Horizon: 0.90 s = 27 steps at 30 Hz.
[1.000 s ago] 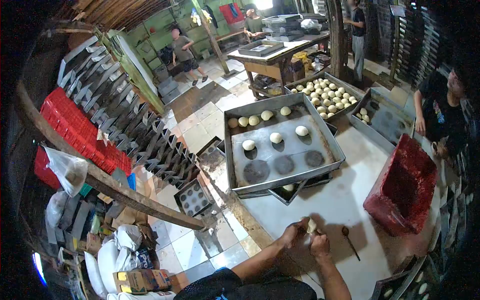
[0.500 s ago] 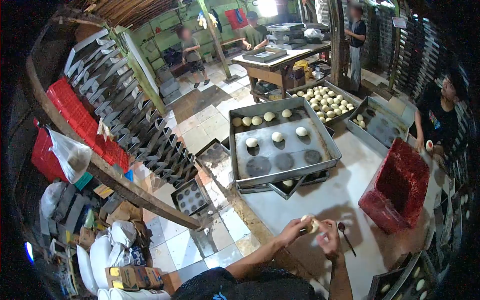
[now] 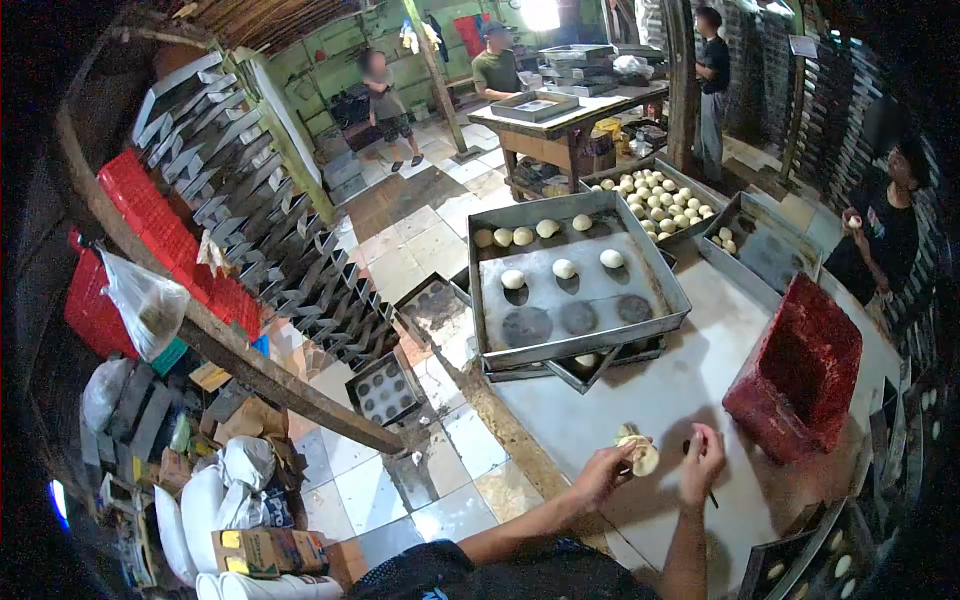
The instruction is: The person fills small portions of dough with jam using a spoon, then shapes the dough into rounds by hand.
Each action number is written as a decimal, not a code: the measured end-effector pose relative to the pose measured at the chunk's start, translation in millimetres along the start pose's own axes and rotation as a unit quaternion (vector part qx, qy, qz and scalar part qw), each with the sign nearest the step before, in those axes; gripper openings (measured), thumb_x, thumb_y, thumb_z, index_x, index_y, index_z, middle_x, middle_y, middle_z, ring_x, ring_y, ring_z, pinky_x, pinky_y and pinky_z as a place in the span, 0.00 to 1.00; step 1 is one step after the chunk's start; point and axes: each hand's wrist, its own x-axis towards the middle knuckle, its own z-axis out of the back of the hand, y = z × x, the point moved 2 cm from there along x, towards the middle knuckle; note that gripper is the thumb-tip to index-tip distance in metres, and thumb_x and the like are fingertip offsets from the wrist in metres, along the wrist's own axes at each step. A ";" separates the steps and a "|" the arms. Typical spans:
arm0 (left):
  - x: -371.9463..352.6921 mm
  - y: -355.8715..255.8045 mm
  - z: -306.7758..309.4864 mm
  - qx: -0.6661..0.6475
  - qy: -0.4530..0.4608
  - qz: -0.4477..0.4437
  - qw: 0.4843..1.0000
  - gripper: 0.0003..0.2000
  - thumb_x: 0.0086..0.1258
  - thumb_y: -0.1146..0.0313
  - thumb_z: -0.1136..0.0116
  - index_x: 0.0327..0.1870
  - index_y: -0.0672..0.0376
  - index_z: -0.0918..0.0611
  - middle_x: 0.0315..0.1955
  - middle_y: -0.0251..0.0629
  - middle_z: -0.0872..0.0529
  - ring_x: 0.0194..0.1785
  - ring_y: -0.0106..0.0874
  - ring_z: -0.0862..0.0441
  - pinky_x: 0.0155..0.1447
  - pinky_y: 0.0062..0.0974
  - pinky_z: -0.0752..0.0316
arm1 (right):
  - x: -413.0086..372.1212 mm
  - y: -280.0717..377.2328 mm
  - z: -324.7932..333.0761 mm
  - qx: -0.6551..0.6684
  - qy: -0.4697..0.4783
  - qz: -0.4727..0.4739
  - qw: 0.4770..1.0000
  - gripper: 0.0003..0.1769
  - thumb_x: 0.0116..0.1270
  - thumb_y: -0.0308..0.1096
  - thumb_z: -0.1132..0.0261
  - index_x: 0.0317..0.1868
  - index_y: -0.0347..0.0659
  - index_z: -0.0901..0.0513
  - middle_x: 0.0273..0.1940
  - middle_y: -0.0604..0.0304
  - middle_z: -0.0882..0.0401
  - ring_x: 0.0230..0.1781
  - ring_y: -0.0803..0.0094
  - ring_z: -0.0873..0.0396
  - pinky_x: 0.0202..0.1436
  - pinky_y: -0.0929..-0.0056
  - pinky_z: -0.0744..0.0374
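My left hand (image 3: 606, 476) holds a piece of pale dough (image 3: 643, 458), opened out into a cupped shape, above the white tabletop. To its right, my right hand (image 3: 703, 465) has its fingers closed around a dark spoon (image 3: 713, 498); most of the spoon is hidden behind the hand, with the handle's end showing below. Ahead of my hands a large metal tray (image 3: 590, 345) holds several round dough balls (image 3: 564, 269) in rows. A red bin (image 3: 745, 405) with a dark red inside leans at the right of the table.
Stacked trays lie under the large one. Behind it are a tray full of dough balls (image 3: 665, 205) and another tray (image 3: 770, 245) with a few. A person (image 3: 890, 225) stands at the right, others farther back. A wooden post (image 3: 290, 375) slants across the left.
My right hand has left the dough and moved right onto the spoon. The dough stays in my left hand, now more open. The person at the right has raised a hand with something in it.
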 end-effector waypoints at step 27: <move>71.6 30.4 -56.8 0.343 0.244 -0.128 0.898 0.25 0.77 0.53 0.52 0.65 0.63 0.29 0.63 0.41 0.26 0.65 0.34 0.29 0.69 0.34 0.36 | 24.3 18.9 23.4 0.085 -0.313 -0.039 0.945 0.22 0.75 0.42 0.50 0.57 0.32 0.23 0.51 0.51 0.21 0.46 0.67 0.24 0.52 0.68 0.26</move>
